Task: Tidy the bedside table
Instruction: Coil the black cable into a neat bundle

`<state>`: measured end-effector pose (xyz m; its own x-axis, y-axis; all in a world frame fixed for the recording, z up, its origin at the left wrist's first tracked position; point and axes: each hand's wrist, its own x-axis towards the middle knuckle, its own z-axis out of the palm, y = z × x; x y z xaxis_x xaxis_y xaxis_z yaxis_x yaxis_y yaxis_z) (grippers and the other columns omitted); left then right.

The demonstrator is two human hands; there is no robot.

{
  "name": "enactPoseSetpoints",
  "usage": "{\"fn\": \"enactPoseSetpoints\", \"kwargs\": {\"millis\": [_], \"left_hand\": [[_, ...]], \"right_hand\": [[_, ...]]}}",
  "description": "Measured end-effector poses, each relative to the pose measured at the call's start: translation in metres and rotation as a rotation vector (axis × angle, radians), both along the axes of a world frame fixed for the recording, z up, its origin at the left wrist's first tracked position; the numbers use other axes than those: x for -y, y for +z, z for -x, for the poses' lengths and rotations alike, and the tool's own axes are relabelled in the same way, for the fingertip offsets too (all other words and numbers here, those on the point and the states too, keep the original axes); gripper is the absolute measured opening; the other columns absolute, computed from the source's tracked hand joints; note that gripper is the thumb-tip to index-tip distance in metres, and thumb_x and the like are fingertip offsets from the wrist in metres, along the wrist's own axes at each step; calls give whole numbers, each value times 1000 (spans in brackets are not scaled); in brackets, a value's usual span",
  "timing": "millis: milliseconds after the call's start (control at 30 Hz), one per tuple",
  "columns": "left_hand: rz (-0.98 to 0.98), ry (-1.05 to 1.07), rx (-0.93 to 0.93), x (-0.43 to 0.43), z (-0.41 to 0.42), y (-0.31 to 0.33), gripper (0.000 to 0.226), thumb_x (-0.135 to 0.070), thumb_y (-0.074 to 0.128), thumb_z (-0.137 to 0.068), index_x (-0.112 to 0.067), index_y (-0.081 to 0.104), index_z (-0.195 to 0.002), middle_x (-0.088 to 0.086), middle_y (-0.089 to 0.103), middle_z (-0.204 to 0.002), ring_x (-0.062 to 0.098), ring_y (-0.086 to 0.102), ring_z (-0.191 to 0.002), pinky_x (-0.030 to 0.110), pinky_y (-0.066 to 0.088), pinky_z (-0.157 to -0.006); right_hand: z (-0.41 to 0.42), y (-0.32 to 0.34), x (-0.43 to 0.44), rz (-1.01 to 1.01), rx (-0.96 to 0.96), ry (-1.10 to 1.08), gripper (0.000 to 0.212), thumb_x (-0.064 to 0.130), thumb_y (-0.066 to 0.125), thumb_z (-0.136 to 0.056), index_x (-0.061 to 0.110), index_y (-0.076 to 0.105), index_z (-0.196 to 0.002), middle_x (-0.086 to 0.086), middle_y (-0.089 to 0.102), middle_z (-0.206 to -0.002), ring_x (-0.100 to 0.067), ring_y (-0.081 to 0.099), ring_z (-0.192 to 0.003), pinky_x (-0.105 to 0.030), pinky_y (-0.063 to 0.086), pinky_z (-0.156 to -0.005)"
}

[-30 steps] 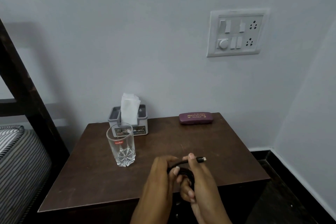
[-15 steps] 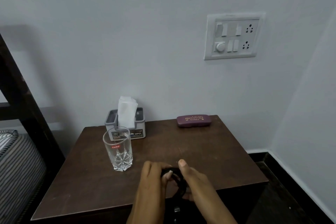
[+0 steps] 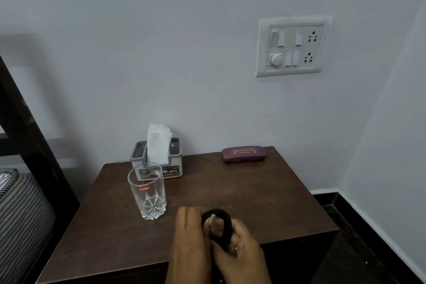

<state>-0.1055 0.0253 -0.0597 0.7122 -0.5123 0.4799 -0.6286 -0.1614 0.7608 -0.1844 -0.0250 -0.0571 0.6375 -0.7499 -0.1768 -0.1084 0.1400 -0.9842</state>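
A black cable (image 3: pixel 224 219) is coiled into a small loop over the front of the brown bedside table (image 3: pixel 265 196). My left hand (image 3: pixel 191 233) grips the coil from the left, its fingertips showing through the loop. From the right, my right hand (image 3: pixel 242 244) holds the lower side of the coil. The cable's tail hangs down between my wrists, partly hidden. A clear drinking glass (image 3: pixel 148 191) stands upright left of my hands.
A grey tissue holder (image 3: pixel 173 163) with a white tissue stands at the table's back left. A maroon spectacle case (image 3: pixel 244 153) lies at the back right. A switchboard (image 3: pixel 292 46) is on the wall. A striped mattress (image 3: pixel 20 214) and dark bed frame are on the left.
The cable's plug end, which stuck out to the right above my right hand, has been wound in. The coil is now tighter and both hands sit a little lower in view.
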Motion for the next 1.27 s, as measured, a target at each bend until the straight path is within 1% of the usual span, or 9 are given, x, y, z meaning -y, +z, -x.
{"fn": "enactPoseSetpoints", "kwargs": {"millis": [200, 367, 500, 600, 734, 867, 1001, 1101, 1267], "left_hand": [[38, 12, -97, -6, -4, -2, 20, -45, 41, -80, -28, 48, -71, -2, 52, -78, -4, 51, -80, 5, 37, -66], [44, -73, -391, -3, -9, -6, 24, -21, 52, -92, -26, 57, -69, -4, 60, -60, 2, 48, -54, 19, 37, -54], [15, -131, -500, -6, -6, -6, 21, -16, 54, -91, -15, 56, -70, -9, 53, -45, -1, 42, -42, 20, 35, -49], [8, -139, -510, -7, -1, -6, 21, -17, 54, -91, -18, 57, -70, -9, 52, -41, -1, 40, -39, 26, 32, -50], [7, -137, -504, -8, 5, -6, 24, -23, 55, -90, -32, 60, -69, -5, 50, -44, 4, 41, -41, 26, 33, -51], [-11, -96, -381, -10, 6, -6, 23, -25, 54, -90, -39, 58, -72, -10, 56, -60, 4, 49, -56, 24, 38, -59], [-20, -79, -352, -11, 7, 0, 19, -23, 52, -90, -37, 61, -82, -24, 59, -77, -2, 51, -62, 23, 40, -63], [-3, -122, -419, -10, 7, 2, 18, -24, 54, -91, -37, 62, -81, -12, 58, -69, 0, 49, -60, 24, 39, -61], [224, -295, -1049, -11, 7, 15, 17, -13, 45, -94, -12, 62, -97, 0, 60, -54, 8, 59, -47, 17, 45, -41]], "right_hand": [[6, 4, 11, -283, 188, 114, 63, -23, 60, -65, 19, 49, -111, -11, 73, -72, -17, 69, -65, -21, 53, -58], [9, -5, 10, -544, 469, 163, 72, -21, 47, -50, 12, 49, -113, -22, 72, -74, -18, 64, -48, -21, 48, -42], [10, -18, 13, -43, 397, 85, 75, -4, 72, -50, 31, 49, -112, -11, 72, -84, -18, 70, -71, -22, 54, -63], [10, -19, 12, 421, 314, -58, 31, 30, 76, -57, 38, 66, -84, 6, 62, -97, -13, 66, -87, -19, 52, -74], [12, -15, 17, 571, 228, -241, 13, 42, 73, -58, 33, 70, -66, 12, 65, -88, -9, 67, -78, -31, 57, -66], [16, -8, 24, 757, 108, -255, 15, 29, 75, -68, 32, 62, -77, 15, 64, -84, -1, 64, -68, -12, 49, -59], [16, 0, 24, 222, 152, -89, 19, 8, 68, -82, 20, 54, -77, -2, 70, -77, -17, 70, -62, -34, 56, -64], [13, 6, 26, -97, 173, 63, 13, 9, 56, -90, 8, 44, -85, -6, 67, -64, -22, 65, -56, -34, 53, -59], [11, 9, 29, -104, 276, 17, 11, 5, 48, -93, 10, 54, -99, 1, 55, -52, -11, 50, -46, -24, 42, -50]]}}
